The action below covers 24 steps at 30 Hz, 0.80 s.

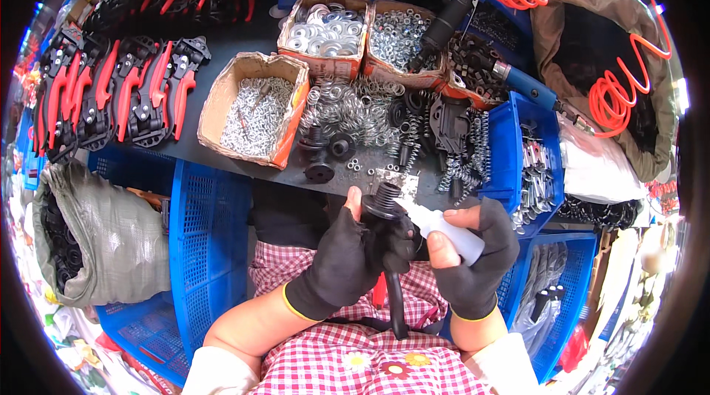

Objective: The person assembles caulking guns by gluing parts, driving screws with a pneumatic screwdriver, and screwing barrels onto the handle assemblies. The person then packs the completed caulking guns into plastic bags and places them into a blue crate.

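Observation:
My left hand, in a black fingerless glove, is closed round a black part with a ribbed, coil-like upright top. Below the hand hangs a black bar, beside a bit of red; how these join the part is hidden by the glove. My right hand, gloved the same way, grips a white squeeze bottle. The bottle is tilted, its narrow nozzle pointing up and left at the coil-like top; whether they touch I cannot tell. Both hands are above my lap, at the bench's near edge.
On the bench stand cardboard boxes of small springs, washers and nuts. Loose springs lie between. A blue bin of metal parts is at right. Red-and-black assemblies line the left. A blue air tool has an orange coiled hose.

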### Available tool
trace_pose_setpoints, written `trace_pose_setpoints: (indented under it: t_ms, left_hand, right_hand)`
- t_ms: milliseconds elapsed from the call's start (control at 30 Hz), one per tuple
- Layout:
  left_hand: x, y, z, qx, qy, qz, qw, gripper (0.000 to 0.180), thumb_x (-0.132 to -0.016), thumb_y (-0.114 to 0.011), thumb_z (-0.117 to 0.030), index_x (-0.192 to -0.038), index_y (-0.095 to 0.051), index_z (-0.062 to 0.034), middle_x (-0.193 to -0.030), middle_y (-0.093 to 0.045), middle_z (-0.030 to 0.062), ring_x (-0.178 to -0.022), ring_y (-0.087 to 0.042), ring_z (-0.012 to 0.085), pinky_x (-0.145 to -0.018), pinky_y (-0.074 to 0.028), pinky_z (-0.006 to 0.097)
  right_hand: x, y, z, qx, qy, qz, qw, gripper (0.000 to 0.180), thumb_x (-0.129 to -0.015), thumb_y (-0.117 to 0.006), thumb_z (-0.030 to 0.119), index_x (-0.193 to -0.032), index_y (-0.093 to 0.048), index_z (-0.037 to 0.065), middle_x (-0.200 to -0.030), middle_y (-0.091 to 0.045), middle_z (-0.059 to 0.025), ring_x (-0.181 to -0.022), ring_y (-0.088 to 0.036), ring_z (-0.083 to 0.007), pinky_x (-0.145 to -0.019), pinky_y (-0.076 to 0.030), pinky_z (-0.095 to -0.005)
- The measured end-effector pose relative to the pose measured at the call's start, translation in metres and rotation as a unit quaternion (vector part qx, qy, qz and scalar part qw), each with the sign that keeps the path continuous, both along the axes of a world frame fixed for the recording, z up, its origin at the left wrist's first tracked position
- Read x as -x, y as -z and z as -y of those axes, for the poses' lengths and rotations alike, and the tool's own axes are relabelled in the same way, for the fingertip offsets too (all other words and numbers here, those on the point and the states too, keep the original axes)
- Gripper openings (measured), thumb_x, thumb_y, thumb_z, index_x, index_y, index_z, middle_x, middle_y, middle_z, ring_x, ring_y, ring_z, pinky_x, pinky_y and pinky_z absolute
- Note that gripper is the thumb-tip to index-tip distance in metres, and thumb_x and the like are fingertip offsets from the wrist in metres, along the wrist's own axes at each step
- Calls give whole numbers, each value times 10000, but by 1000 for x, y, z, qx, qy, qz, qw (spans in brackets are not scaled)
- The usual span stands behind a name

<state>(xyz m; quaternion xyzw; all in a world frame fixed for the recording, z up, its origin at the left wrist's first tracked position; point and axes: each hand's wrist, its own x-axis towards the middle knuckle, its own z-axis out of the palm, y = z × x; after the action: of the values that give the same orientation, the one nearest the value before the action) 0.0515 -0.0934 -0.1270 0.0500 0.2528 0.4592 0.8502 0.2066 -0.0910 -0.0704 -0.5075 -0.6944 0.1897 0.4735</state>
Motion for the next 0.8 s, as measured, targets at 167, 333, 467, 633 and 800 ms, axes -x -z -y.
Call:
trace_pose_setpoints:
  t_ms: [167,333,467,633,800]
  left_hand:
    - [-5,0,-1,80,3,20,997,686,-984,-335,-642,-1073,-608,-19,-834,-684,107,-680,-654,211,-605,-523,318]
    - [-3,3,1,87,21,31,995,685,-981,-331,-649,-1069,-608,-29,-832,-683,102,-659,-652,207,-585,-523,319]
    - [-5,5,2,75,25,9,997,673,-992,-317,-635,-1089,-606,-35,-842,-680,93,-666,-654,204,-579,-521,304]
    - [-6,4,2,13,39,6,999,606,-1019,-331,-569,-1136,-596,-37,-905,-684,75,-763,-677,175,-623,-553,296]
    - [-7,6,3,-5,29,14,999,527,-1042,-349,-499,-1176,-588,-50,-967,-683,57,-836,-684,143,-675,-574,277]
  right_hand:
    - [-2,6,0,-31,5,11,999,316,-682,-779,90,-930,-589,41,-752,-634,-100,-615,-622,-220,-565,-470,-311]
    - [-4,8,-1,-42,-1,1,999,312,-677,-773,74,-928,-591,46,-719,-614,-96,-576,-600,-209,-543,-454,-314]
    - [-2,4,-3,-19,-12,-2,1000,276,-678,-772,71,-889,-596,44,-701,-605,-89,-570,-592,-204,-543,-448,-311]
    - [-2,3,-3,-21,2,15,1000,250,-680,-773,72,-853,-597,33,-700,-600,-90,-575,-592,-210,-546,-445,-303]
    - [-5,4,1,14,20,-20,1000,226,-699,-761,54,-848,-594,18,-745,-610,-92,-628,-603,-173,-560,-444,-280]
